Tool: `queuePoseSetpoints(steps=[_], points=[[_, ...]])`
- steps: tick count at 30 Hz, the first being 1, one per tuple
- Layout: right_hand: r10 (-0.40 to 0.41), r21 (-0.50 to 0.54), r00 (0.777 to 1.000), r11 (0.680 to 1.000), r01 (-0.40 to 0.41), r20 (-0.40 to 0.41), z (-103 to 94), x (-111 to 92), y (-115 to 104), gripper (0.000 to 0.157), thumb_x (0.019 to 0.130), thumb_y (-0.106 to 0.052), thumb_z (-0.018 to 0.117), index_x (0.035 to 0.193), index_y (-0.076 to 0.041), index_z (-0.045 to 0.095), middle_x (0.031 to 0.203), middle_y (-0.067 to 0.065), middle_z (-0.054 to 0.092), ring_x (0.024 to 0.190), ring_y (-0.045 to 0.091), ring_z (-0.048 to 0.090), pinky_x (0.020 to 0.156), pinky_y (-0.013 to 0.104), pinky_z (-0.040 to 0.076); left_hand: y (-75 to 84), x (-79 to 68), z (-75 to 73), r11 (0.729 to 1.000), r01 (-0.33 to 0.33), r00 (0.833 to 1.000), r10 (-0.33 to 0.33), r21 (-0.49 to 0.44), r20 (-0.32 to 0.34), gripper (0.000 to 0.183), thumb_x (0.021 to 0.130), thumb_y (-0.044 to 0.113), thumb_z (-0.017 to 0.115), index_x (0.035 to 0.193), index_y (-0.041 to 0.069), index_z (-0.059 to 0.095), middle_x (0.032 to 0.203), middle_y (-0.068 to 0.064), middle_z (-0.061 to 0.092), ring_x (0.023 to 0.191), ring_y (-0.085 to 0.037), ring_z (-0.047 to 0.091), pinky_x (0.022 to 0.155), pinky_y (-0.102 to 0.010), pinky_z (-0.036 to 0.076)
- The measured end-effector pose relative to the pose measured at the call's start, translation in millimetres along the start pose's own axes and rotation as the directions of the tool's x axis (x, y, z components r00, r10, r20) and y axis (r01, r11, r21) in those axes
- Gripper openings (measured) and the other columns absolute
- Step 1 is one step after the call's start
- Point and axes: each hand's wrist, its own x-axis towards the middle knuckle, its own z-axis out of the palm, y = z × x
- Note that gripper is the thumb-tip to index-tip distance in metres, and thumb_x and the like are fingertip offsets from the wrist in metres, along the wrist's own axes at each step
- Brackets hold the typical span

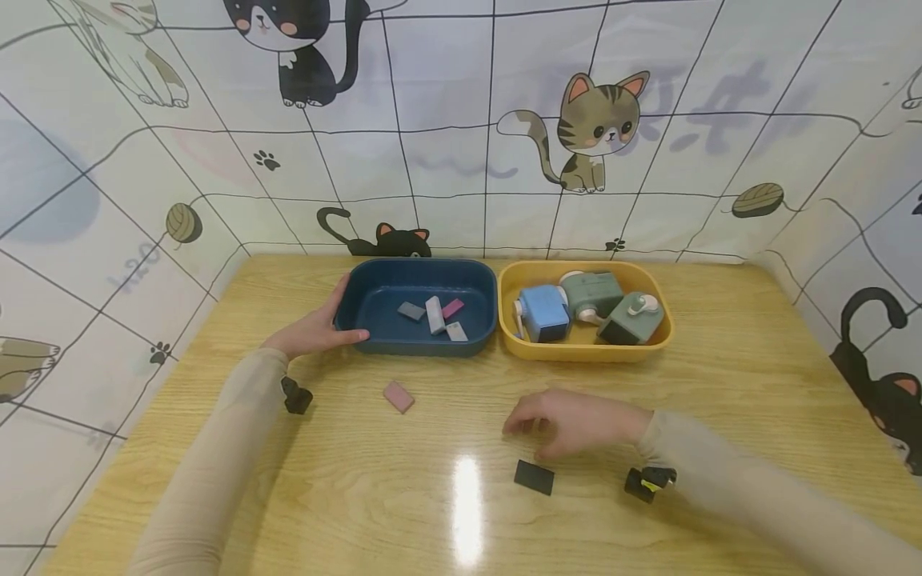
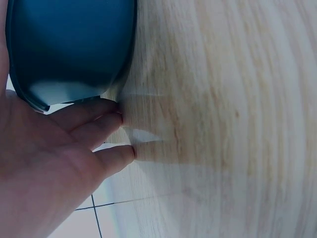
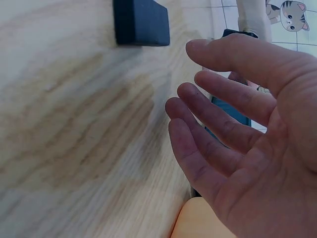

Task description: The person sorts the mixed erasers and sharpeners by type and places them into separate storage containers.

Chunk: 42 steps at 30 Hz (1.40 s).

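Note:
My left hand (image 1: 313,326) rests at the left end of a dark blue tray (image 1: 418,349), its thumb by the front wall. In the left wrist view, that hand's fingers (image 2: 94,124) extend straight beside the tray. Small grey, white and pink blocks lie inside, among them a white block (image 1: 435,316). Above the table, my right hand (image 1: 576,422) hovers with loosely bent fingers and nothing in them. Just in front of it a flat black rectangular block (image 1: 534,478) lies on the table; the right wrist view shows this block (image 3: 141,24) apart from the fingertips.
A yellow tray (image 1: 587,352) stands right beside the blue one, holding a blue box-shaped item (image 1: 544,312) and two green ones with white parts. A small pink block (image 1: 398,397) lies on the wooden table (image 1: 346,496). Cat-printed sheeting (image 1: 446,160) surrounds the table's back and sides.

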Motion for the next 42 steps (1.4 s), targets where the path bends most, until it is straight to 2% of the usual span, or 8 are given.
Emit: queuePoseSetpoints(steps=[5,11,19,26,35,42], points=[[-0.003,0.001,1.000,1.000,0.003,0.009,4.8,-4.6,1.7,0.042,0.080,-0.007,0.075,0.121,-0.012,0.065,0.109,-0.010,0.059,0.097,0.006,0.055,0.087,0.027,0.047,-0.3,0.4,1.1,1.000,0.006,1.000,-0.006,0.006,0.001,0.108,0.091,0.032,0.067,0.152,0.016,-0.021,0.158,-0.023,-0.009,0.139,-0.051,0.011,0.107,-0.063,0.018],[-0.010,-0.004,1.000,1.000,0.011,0.030,10.8,-9.3,2.3,0.044,0.079,-0.011,0.078,0.121,-0.016,0.064,0.111,-0.013,0.057,0.098,0.004,0.053,0.088,0.027,0.046,-0.4,-4.3,0.4,1.000,-0.001,1.000,0.001,-0.012,-0.001,0.110,0.089,0.038,0.069,0.152,0.025,-0.021,0.159,-0.017,-0.010,0.141,-0.047,0.012,0.108,-0.061,0.019],[-0.128,0.003,0.990,0.992,0.128,0.062,18.4,-11.8,7.6,0.057,0.078,-0.011,0.078,0.131,-0.018,0.058,0.126,-0.009,0.051,0.113,0.007,0.048,0.098,0.030,0.041,-0.7,-5.2,1.5,1.000,-0.011,1.000,0.011,-0.018,-0.010,0.109,0.089,0.041,0.068,0.152,0.026,-0.020,0.159,-0.015,-0.010,0.141,-0.044,0.010,0.109,-0.059,0.018],[-0.188,0.037,0.978,0.982,0.185,0.085,24.8,-14.6,15.2,0.065,0.078,-0.008,0.076,0.137,-0.022,0.052,0.134,-0.007,0.046,0.122,0.011,0.041,0.102,0.033,0.036,-0.4,-3.5,2.3,1.000,-0.006,1.000,0.006,0.011,-0.008,0.109,0.089,0.044,0.067,0.152,0.026,-0.022,0.159,-0.017,-0.009,0.140,-0.046,0.013,0.109,-0.059,0.019],[-0.214,0.059,0.976,0.976,0.211,0.045,27.9,-11.7,20.7,0.051,0.080,-0.010,0.077,0.126,-0.024,0.059,0.126,-0.009,0.048,0.116,0.009,0.044,0.098,0.030,0.040,-0.2,-1.9,1.0,1.000,-0.009,1.000,0.009,0.014,-0.011,0.110,0.089,0.042,0.068,0.152,0.024,-0.021,0.159,-0.016,-0.009,0.141,-0.044,0.011,0.109,-0.059,0.018],[-0.184,0.164,0.983,0.970,0.178,0.019,26.5,-9.2,26.8,0.044,0.083,-0.019,0.076,0.124,-0.024,0.060,0.123,-0.010,0.051,0.112,0.009,0.049,0.098,0.031,0.041,-1.0,-1.1,-0.1,1.000,-0.016,1.000,0.016,0.002,-0.016,0.110,0.089,0.041,0.068,0.152,0.024,-0.020,0.160,-0.017,-0.007,0.141,-0.044,0.012,0.110,-0.058,0.018]])
